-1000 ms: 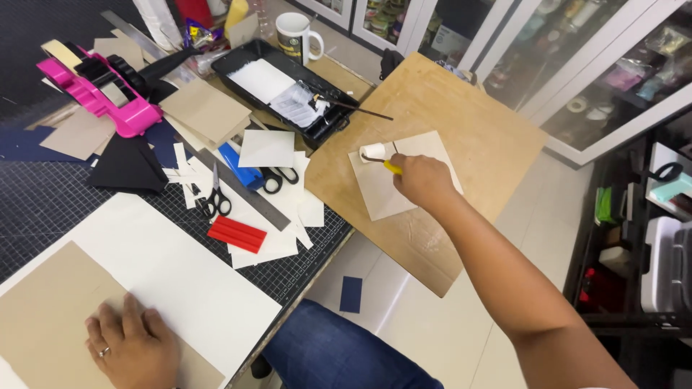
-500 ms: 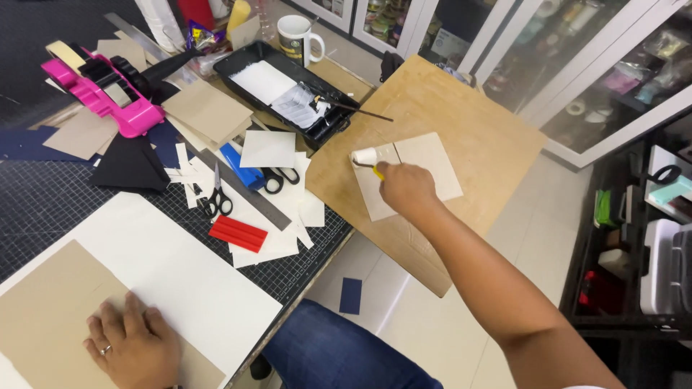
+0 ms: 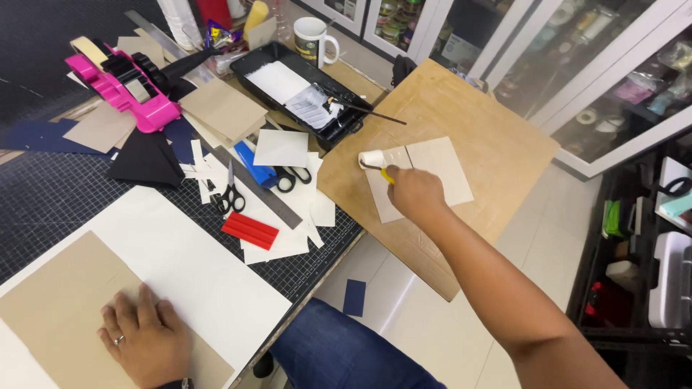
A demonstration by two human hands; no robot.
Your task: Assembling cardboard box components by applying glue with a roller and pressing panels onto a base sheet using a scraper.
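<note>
White foam tips the small paint roller [image 3: 373,159] your right hand [image 3: 414,193] grips by its yellow handle, fingers clamped, on the pale card [image 3: 432,169] atop the wooden board [image 3: 468,108]. Your left hand [image 3: 144,338] lies flat, fingers spread, on brown cardboard [image 3: 58,310] on the desk [image 3: 43,209].

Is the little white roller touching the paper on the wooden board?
Touching. The head view shows the white roller, held by the right hand, lying right on the corner of the pale sheet on the wooden board, with no gap visible.
</note>
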